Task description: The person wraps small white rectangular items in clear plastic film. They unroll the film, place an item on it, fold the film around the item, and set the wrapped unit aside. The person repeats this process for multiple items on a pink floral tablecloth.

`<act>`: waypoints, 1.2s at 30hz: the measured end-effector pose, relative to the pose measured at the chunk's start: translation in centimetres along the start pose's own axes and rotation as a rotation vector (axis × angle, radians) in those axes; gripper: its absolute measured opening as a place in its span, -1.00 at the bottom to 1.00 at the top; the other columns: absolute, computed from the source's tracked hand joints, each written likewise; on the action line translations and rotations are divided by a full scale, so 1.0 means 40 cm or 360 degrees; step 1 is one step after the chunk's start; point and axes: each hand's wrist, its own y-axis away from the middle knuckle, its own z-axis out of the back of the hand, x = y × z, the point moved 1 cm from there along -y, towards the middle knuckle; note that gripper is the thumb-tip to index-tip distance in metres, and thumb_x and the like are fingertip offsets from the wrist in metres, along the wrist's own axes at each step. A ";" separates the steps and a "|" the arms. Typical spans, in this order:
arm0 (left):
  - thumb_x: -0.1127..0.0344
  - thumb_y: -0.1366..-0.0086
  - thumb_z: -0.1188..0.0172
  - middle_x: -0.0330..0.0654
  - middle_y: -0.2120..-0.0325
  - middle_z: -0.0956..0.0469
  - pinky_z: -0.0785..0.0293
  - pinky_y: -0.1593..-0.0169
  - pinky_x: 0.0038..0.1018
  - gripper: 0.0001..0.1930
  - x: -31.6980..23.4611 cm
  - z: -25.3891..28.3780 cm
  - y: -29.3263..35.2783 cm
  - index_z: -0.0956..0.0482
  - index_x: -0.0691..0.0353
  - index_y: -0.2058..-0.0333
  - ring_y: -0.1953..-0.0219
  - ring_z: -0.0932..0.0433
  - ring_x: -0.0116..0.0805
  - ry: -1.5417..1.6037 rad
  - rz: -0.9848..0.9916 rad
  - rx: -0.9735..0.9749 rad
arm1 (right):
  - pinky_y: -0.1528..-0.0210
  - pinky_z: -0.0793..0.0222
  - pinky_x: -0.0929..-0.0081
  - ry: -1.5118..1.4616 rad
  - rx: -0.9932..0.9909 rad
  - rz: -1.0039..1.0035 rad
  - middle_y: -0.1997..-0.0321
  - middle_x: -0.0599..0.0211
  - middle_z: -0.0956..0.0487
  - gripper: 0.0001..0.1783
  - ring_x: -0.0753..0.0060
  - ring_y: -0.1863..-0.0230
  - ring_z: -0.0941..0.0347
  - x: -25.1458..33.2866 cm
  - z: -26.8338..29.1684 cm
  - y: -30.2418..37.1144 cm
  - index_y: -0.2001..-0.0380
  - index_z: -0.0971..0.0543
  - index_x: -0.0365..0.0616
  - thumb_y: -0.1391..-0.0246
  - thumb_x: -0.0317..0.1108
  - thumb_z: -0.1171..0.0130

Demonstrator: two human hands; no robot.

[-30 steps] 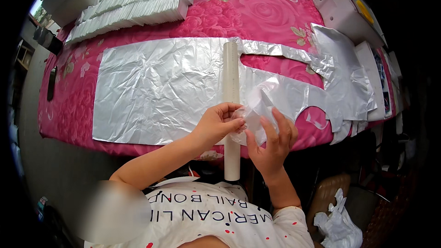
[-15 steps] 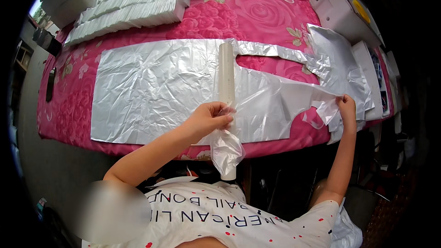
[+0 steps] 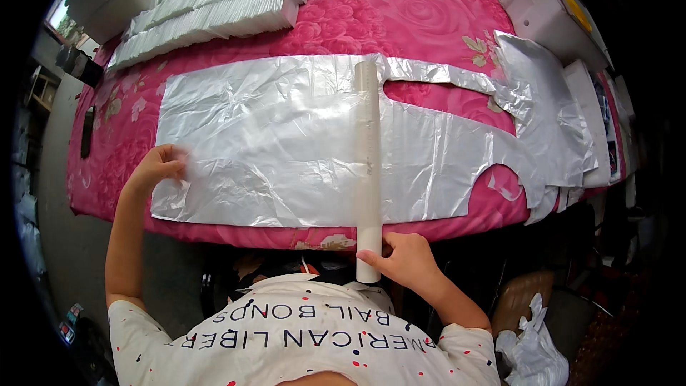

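Note:
A stack of thin, silvery-white plastic sheets [image 3: 286, 150] lies across the table, cut out in curves toward its right end. Over it, pointing away from me, rests a long pale tube [image 3: 367, 136] whose near end juts past the table edge. My right hand [image 3: 404, 257] has its thumb and fingers closed round that near end. At the left end of the stack, my left hand [image 3: 158, 166] pinches the top sheet between thumb and fingers; the plastic at the fingertips is slightly blurred.
A pink floral cloth [image 3: 421, 7] covers the table. Rows of folded white plastic packs [image 3: 214, 18] stand at the far left beside a white box [image 3: 121, 0]. A white foam box [image 3: 547, 7] sits far right. A dark phone-like object [image 3: 88, 132] lies at the left edge.
My left hand has moved from the tube to the sheets' left end. My right hand let go of the plastic at right and took the tube's near end. The bunched plastic has left the tube.

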 end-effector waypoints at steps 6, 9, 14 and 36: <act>0.61 -0.03 -0.06 -0.05 0.20 -0.46 -0.37 0.09 -0.31 -0.71 -0.087 -0.114 0.016 -0.45 0.30 0.21 0.14 -0.44 -0.08 -0.1561 -0.1228 -0.1078 | 0.35 -0.42 0.34 -0.0257 0.0063 -0.0145 0.52 0.04 -0.57 -0.49 0.10 0.45 -0.54 -0.001 -0.018 -0.002 0.41 -0.60 -0.26 0.09 0.06 -0.16; 0.61 -0.07 -0.04 -0.01 0.15 -0.46 -0.34 0.00 -0.31 -0.66 -0.167 -0.367 0.035 -0.44 0.30 0.12 0.08 -0.42 -0.02 -0.1015 -0.1545 -0.0590 | 0.34 -0.42 0.34 -0.0229 0.0088 -0.0161 0.51 0.02 -0.57 -0.50 0.09 0.44 -0.54 0.002 -0.014 -0.003 0.40 -0.59 -0.27 0.09 0.04 -0.15; 0.39 -0.17 0.02 0.11 -0.18 -0.11 -0.03 -0.25 -0.23 -0.44 -0.136 -0.650 -0.076 -0.12 0.44 -0.15 -0.24 -0.07 0.03 -0.1071 -0.1645 -0.0066 | 0.34 -0.42 0.34 -0.0253 0.0115 -0.0165 0.51 0.02 -0.57 -0.50 0.09 0.44 -0.54 -0.003 -0.010 -0.003 0.40 -0.60 -0.27 0.07 0.04 -0.15; 0.23 -0.15 0.17 0.30 -0.19 -0.03 0.21 -0.32 -0.16 -0.36 -0.135 -0.716 -0.093 -0.07 0.59 -0.14 -0.30 0.07 0.11 -0.1541 -0.1509 -0.0174 | 0.04 -0.40 0.46 -0.2781 -0.0215 0.0214 0.04 0.25 -0.48 -0.67 0.39 0.00 -0.41 0.003 0.206 -0.629 0.11 -0.40 -0.20 -0.18 -0.19 0.00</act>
